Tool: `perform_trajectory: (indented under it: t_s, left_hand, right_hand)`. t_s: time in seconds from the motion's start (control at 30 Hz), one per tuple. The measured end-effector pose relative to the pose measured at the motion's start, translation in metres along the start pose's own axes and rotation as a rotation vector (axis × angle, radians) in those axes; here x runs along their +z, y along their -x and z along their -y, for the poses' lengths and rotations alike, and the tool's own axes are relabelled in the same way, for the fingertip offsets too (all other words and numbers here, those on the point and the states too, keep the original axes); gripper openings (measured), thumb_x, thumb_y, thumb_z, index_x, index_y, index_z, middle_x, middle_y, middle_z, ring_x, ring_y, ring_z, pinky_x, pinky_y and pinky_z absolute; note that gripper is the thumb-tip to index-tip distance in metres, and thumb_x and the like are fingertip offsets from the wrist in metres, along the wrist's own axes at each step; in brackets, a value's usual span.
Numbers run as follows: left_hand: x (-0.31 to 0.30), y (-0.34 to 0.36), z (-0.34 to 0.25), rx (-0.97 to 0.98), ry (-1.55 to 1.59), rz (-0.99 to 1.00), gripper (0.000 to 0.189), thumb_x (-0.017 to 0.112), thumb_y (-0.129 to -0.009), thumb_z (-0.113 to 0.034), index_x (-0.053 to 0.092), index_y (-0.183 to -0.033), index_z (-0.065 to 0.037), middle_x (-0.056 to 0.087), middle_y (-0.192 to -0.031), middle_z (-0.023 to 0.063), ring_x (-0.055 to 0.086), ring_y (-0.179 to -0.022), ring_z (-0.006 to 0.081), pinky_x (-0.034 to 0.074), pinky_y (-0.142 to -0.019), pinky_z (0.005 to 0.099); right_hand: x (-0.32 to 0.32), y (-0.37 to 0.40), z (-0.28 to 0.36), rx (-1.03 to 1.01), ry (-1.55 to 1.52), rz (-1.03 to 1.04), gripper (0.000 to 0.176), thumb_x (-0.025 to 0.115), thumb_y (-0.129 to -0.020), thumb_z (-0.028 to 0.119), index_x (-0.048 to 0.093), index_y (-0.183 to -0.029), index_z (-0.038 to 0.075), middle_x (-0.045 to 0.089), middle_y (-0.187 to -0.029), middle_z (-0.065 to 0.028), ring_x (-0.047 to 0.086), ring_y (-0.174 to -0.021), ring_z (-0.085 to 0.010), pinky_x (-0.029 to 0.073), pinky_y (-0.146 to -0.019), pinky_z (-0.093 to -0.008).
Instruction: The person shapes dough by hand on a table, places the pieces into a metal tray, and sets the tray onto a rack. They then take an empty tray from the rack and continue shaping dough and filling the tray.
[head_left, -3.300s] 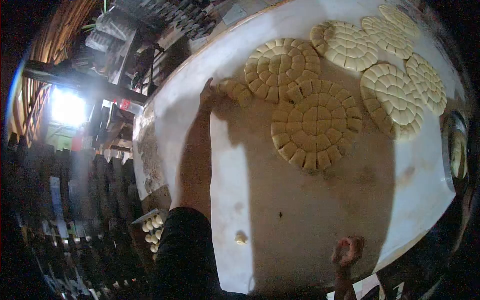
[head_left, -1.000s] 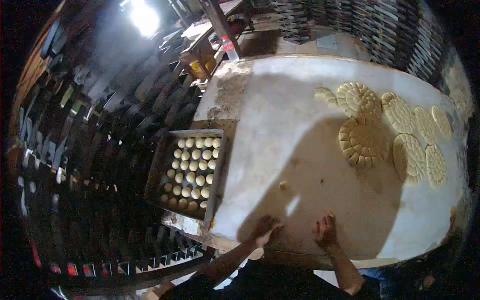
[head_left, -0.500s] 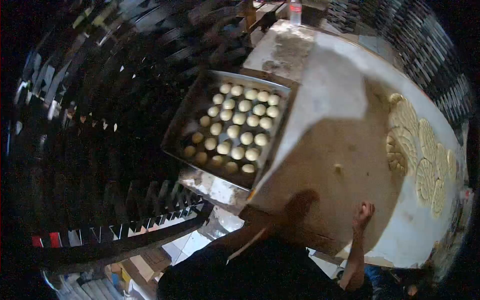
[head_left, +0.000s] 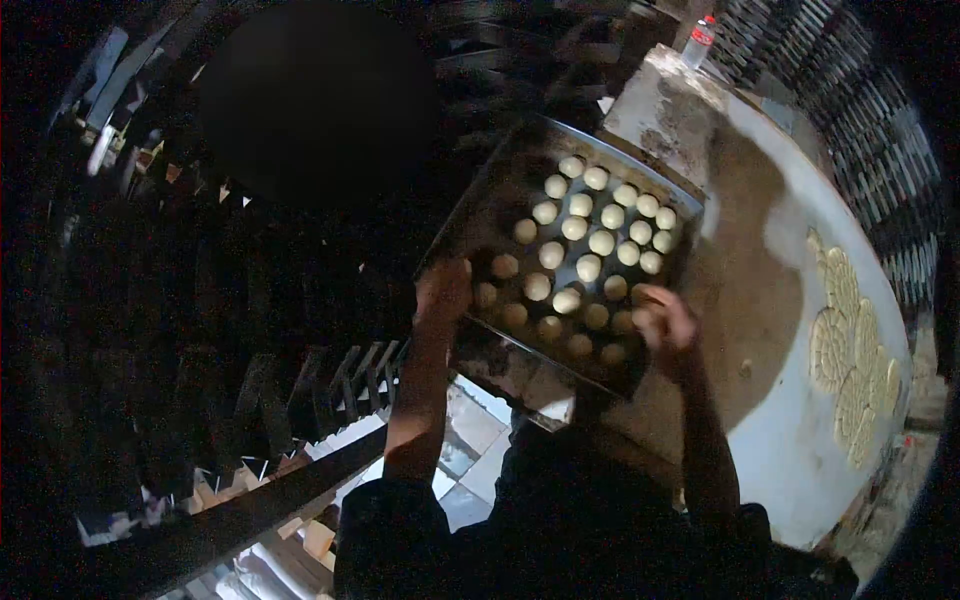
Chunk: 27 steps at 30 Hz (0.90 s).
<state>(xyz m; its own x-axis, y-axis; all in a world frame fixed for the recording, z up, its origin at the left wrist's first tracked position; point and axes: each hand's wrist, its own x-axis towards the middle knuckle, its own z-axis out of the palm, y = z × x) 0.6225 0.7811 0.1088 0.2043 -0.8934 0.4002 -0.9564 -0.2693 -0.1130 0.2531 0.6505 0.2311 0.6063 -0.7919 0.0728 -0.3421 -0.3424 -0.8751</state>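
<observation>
A dark metal baking tray holds several rows of pale round dough balls. My left hand is closed around the tray's left side, near its front corner. On the opposite side my right hand lies over the rim, its fingers curled inward close to the dough balls at that edge. It is slightly blurred, and the rim under it is hidden. Shadow darkens the tray's front and left parts.
The tray rests at the left end of a pale worktop. Flat pieces of patterned dough lie along its right side, with a small dough scrap nearer. A red-capped plastic bottle stands at the back. A dark beam runs at lower left.
My view has swung left, so the tray appears further right. My left hand has come into view onto the tray's left side, and my right hand has moved from above the worktop to the tray's right rim.
</observation>
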Motion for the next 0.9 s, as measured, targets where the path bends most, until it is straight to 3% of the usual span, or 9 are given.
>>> perform_trajectory:
  t_s: [0.03,0.1,0.27,0.37,0.47,0.57,0.67,0.8,0.9]
  left_hand:
    - [0.038,0.013,0.013,0.155,-0.396,-0.218,0.025,0.051,-0.092,-0.017,0.061,-0.110,-0.003,0.065,-0.091,0.0092,0.064,-0.083,0.0280,0.055,-0.069,0.0415]
    - [0.050,0.018,0.019,0.239,-0.722,-0.368,0.024,0.054,-0.091,-0.018,0.061,-0.109,-0.005,0.064,-0.089,0.0071,0.063,-0.081,0.0239,0.055,-0.067,0.0394]
    - [0.020,0.018,0.005,0.078,-0.367,-0.040,0.029,0.058,-0.089,-0.020,0.060,-0.113,-0.004,0.063,-0.094,0.0129,0.063,-0.084,0.0264,0.055,-0.072,0.0393]
    - [-0.015,-0.018,0.001,-0.186,0.326,0.063,0.038,0.060,-0.089,-0.022,0.056,-0.121,-0.001,0.063,-0.104,0.0224,0.064,-0.092,0.0348,0.055,-0.077,0.0440]
    - [-0.007,-0.061,-0.016,-0.336,0.314,0.704,0.049,0.064,-0.087,-0.023,0.051,-0.129,-0.002,0.061,-0.113,0.0270,0.062,-0.100,0.0415,0.053,-0.082,0.0486]
    - [-0.117,-0.142,-0.145,0.003,0.260,0.455,0.054,0.067,-0.086,-0.027,0.049,-0.133,-0.007,0.061,-0.117,0.0235,0.062,-0.102,0.0408,0.052,-0.088,0.0466]
    - [-0.091,-0.205,-0.299,0.505,0.678,0.278,0.057,0.070,-0.084,-0.030,0.050,-0.133,-0.010,0.060,-0.122,0.0214,0.062,-0.106,0.0394,0.051,-0.092,0.0454]
    - [0.028,-0.235,-0.519,0.590,1.165,0.885,0.060,0.075,-0.081,-0.032,0.053,-0.131,-0.009,0.061,-0.113,0.0181,0.063,-0.095,0.0296,0.053,-0.081,0.0416]
    - [0.136,-0.244,-0.644,0.581,1.236,0.804,0.054,0.074,-0.082,-0.030,0.054,-0.127,-0.010,0.062,-0.113,0.0145,0.063,-0.096,0.0260,0.052,-0.084,0.0409]
  right_hand:
    - [0.040,-0.026,0.028,-0.185,0.121,-0.042,0.040,0.067,-0.090,0.019,0.054,-0.124,0.004,0.064,-0.110,-0.0106,0.063,-0.098,-0.0225,0.050,-0.084,-0.0332]
    - [0.091,-0.082,0.082,-0.459,0.134,0.069,0.039,0.069,-0.087,0.019,0.057,-0.120,0.003,0.063,-0.114,-0.0128,0.064,-0.101,-0.0280,0.052,-0.085,-0.0373]
    - [0.199,-0.136,0.013,-0.568,0.302,0.295,0.036,0.070,-0.083,0.015,0.061,-0.115,0.003,0.059,-0.120,-0.0162,0.057,-0.112,-0.0353,0.049,-0.092,-0.0436]
    - [0.131,-0.101,0.016,-0.489,0.302,0.164,0.036,0.068,-0.084,0.016,0.061,-0.116,0.002,0.056,-0.124,-0.0188,0.053,-0.117,-0.0357,0.048,-0.094,-0.0445]
    - [0.024,-0.021,-0.056,-0.168,0.268,-0.329,0.026,0.064,-0.087,0.019,0.061,-0.104,-0.001,0.064,-0.095,-0.0161,0.061,-0.090,-0.0331,0.049,-0.083,-0.0419]
    - [-0.091,0.055,-0.127,-0.080,0.572,-0.741,0.025,0.061,-0.090,0.024,0.061,-0.093,-0.001,0.062,-0.089,-0.0161,0.059,-0.082,-0.0308,0.048,-0.076,-0.0402]
    - [-0.156,0.144,-0.188,0.270,0.611,-0.908,0.028,0.059,-0.092,0.026,0.060,-0.088,-0.002,0.061,-0.086,-0.0158,0.058,-0.080,-0.0303,0.047,-0.073,-0.0410]
    - [-0.203,0.279,-0.278,0.330,0.574,-1.082,0.032,0.058,-0.092,0.029,0.059,-0.086,-0.003,0.057,-0.079,-0.0141,0.056,-0.076,-0.0284,0.046,-0.073,-0.0386]
    - [-0.244,0.372,-0.271,0.475,0.368,-1.051,0.036,0.058,-0.093,0.033,0.058,-0.086,-0.001,0.054,-0.078,-0.0111,0.055,-0.074,-0.0263,0.046,-0.070,-0.0362]
